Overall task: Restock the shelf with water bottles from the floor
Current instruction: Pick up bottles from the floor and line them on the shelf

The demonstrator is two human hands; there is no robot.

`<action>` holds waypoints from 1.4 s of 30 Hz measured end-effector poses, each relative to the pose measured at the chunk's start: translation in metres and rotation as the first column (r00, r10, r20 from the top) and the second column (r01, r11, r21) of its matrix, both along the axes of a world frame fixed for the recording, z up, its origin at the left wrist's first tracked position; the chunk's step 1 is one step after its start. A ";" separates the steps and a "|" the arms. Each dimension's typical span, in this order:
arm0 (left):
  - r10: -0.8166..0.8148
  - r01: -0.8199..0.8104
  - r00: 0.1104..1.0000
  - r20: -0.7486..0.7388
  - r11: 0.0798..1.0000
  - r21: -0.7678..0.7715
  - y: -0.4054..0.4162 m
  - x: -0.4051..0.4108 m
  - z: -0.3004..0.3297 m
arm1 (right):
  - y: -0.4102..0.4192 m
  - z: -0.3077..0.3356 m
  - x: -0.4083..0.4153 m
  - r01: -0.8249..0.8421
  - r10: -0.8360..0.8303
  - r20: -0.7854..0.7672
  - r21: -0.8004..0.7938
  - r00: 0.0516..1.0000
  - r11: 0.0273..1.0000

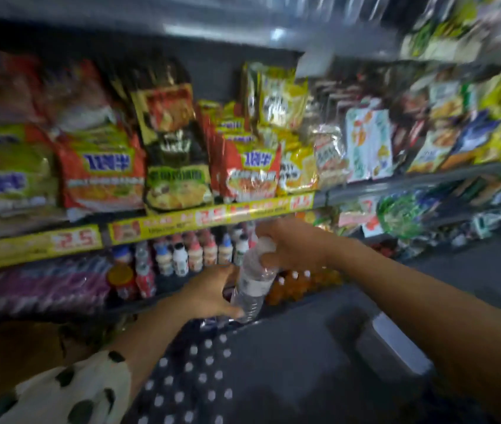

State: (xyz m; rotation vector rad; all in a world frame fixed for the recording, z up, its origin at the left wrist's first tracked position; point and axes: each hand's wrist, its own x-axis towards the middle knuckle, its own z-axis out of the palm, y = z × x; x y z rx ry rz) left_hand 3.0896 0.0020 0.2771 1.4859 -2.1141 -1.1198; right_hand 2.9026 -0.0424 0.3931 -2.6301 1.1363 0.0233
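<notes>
Shelves point(396, 185) of blurred snack and noodle packets point(99, 175) fill the background, with a yellow price strip point(209, 217) along one edge. Below that strip stands a row of small white drink bottles point(195, 255), with orange-capped bottles point(298, 283) just to their right and purple packs point(50, 286) to the left. In front of these, a clear water bottle point(250, 289) is tilted, its top toward the shelf. The right hand point(292, 246) grips its upper end, fingers curled around it. The left hand point(212, 293) grips its lower part, fingers wrapped round it.
</notes>
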 end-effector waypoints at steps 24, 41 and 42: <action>0.039 -0.184 0.929 -0.367 0.911 -0.370 0.047 0.073 0.321 | 0.064 0.360 0.102 0.162 0.124 0.510 -0.480 0.851 0.862; 0.304 -0.374 0.925 -0.229 0.834 -0.406 -0.091 0.153 0.425 | -0.091 0.422 0.170 -0.064 0.266 0.518 -0.375 0.813 0.925; 0.326 -0.387 0.921 -0.215 0.837 -0.387 -0.106 0.158 0.425 | -0.110 0.423 0.176 -0.075 0.277 0.510 -0.382 0.815 0.921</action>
